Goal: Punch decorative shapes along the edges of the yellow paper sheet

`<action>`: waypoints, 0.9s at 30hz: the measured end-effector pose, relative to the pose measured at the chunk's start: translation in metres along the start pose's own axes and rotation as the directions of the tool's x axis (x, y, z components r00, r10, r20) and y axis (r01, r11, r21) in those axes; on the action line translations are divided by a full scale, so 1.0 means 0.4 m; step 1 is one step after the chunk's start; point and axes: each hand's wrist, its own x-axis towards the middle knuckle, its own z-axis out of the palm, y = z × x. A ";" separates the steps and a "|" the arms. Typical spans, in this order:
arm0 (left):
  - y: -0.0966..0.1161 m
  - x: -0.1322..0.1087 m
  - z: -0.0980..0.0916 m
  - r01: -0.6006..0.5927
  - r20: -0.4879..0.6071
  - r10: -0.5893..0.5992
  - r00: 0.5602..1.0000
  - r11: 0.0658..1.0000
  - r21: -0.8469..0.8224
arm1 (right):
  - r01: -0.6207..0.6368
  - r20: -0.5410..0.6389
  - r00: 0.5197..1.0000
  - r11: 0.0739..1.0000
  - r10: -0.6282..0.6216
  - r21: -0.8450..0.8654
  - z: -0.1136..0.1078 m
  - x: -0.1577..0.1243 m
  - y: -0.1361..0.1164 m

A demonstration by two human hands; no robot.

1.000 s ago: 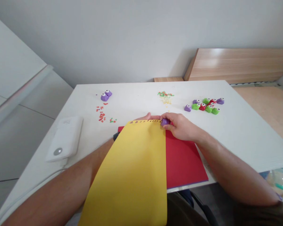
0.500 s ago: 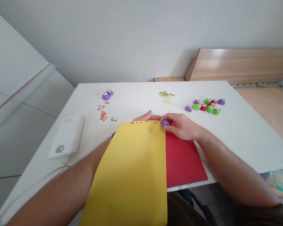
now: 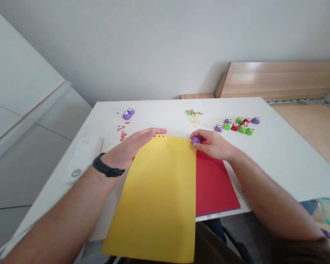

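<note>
A yellow sheet of paper (image 3: 159, 190) lies in front of me, with a row of small punched holes along its far edge. My right hand (image 3: 213, 145) is closed around a small purple paper punch (image 3: 195, 140) at the sheet's far right corner. My left hand (image 3: 134, 145), with a dark band (image 3: 106, 167) at the wrist, is by the far left corner, fingers stretched out along the edge. Part of that hand's underside is hidden. Beneath the yellow sheet, red paper (image 3: 214, 179) shows on the right.
Several purple, green and red punches with eyes (image 3: 234, 127) stand at the right; two purple ones (image 3: 128, 114) at the back left. Punched bits lie in a red group (image 3: 123, 136) and a mixed pile (image 3: 193, 113). A white device (image 3: 84, 157) sits at the left on the white table (image 3: 272, 161).
My left hand has moved from behind the sheet's far edge to its far left corner. The yellow sheet lies flatter. My right hand still holds the purple punch at the right corner.
</note>
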 end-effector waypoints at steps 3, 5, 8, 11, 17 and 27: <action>-0.026 -0.001 -0.024 -0.085 -0.056 0.098 0.994 0.973 0.213 | -0.004 -0.010 1.000 1.000 0.005 0.013 -0.002 0.001 0.007; -0.039 0.001 -0.031 -0.121 -0.108 0.165 0.980 0.934 0.336 | -0.018 -0.018 1.000 0.999 0.019 0.041 -0.003 0.002 0.010; -0.051 0.002 -0.034 -0.135 -0.152 0.212 0.966 0.905 0.403 | -0.056 -0.020 0.998 0.989 0.059 0.135 -0.004 0.003 0.014; -0.055 -0.001 -0.032 -0.114 -0.176 0.197 0.964 0.912 0.394 | -0.075 -0.021 0.996 0.973 0.082 0.219 -0.003 0.005 0.017; -0.059 -0.003 -0.032 -0.097 -0.207 0.183 0.961 0.925 0.368 | -0.078 -0.078 0.991 0.956 0.105 0.284 -0.001 0.009 0.027; -0.069 0.004 -0.034 -0.083 -0.253 0.199 0.947 0.910 0.406 | -0.076 -0.143 0.973 0.837 0.181 0.542 0.012 0.020 0.039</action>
